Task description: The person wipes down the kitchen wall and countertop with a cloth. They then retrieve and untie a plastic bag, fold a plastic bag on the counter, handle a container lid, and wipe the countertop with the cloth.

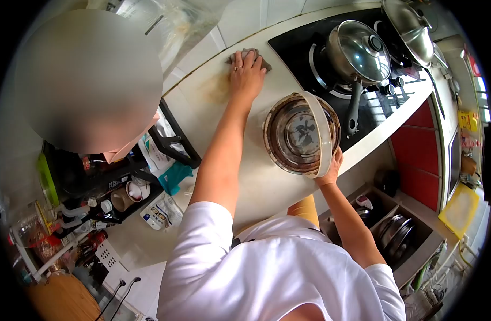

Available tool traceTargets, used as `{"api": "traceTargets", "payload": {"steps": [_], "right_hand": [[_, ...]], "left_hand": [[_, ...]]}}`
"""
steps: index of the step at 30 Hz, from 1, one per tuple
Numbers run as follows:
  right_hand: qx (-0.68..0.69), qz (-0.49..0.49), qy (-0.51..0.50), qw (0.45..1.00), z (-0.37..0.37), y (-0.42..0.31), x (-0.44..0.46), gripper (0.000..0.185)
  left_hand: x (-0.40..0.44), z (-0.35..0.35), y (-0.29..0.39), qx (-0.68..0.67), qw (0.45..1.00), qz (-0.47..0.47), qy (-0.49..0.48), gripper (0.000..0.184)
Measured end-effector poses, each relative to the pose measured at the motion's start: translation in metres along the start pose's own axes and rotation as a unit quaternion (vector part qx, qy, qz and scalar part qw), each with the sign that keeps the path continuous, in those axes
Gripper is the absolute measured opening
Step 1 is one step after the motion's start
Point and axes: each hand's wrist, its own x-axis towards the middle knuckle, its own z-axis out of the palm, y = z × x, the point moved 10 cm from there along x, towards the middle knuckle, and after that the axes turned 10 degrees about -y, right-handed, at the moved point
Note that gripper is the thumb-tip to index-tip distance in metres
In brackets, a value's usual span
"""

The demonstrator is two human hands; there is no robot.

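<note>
My left hand (247, 75) is stretched across the pale counter and presses a crumpled grey-brown cloth (267, 65) against it, with fingers over the top. A brownish stain (218, 88) marks the surface beside my wrist. My right hand (331, 168) grips the near side of a round container (301, 131) with a pale band (325, 134) around its rim. Its inside is see-through to brown, with dark patches at the bottom. The container is at the counter's front, beside the stove; most of my right fingers are hidden behind it.
A lidded steel saucepan (358, 53) sits on the black gas stove (293, 40), its handle pointing towards me. Farther right is a lidded wok (411, 32). An open drawer (401, 235) with pans lies below right. A black rack (173, 136) and packets stand left.
</note>
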Motion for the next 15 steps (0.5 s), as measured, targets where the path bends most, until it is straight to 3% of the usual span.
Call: {"api": "traceTargets", "payload": {"steps": [4,6,10,12,13,14,15], "right_hand": [[0.005,0.017,-0.022,1.000,0.003,0.002,0.000,0.057],[0.009,0.007,-0.009,1.000,-0.002,-0.001,0.000,0.057],[-0.001,-0.002,0.003,1.000,-0.003,-0.003,-0.001,0.055],[0.008,-0.009,0.005,1.000,-0.004,-0.004,0.000,0.055],[0.015,-0.011,0.005,1.000,-0.005,-0.003,-0.001,0.055],[0.024,-0.007,0.009,1.000,-0.005,-0.001,-0.001,0.056],[0.035,-0.003,0.013,0.999,-0.005,0.000,-0.001,0.057]], "left_hand": [[0.005,-0.004,-0.010,0.065,0.998,0.015,-0.019,0.035],[0.001,0.000,-0.042,0.054,0.993,-0.087,-0.063,0.030],[-0.031,-0.010,-0.086,0.073,0.982,-0.163,-0.056,0.026],[-0.056,-0.020,-0.127,0.070,0.959,-0.272,-0.042,0.024],[-0.073,0.000,-0.173,-0.050,0.953,-0.296,0.033,0.024],[-0.082,-0.015,-0.178,0.054,0.946,-0.319,0.005,0.025],[-0.101,0.006,-0.215,-0.190,0.903,-0.370,0.103,0.029]]}}
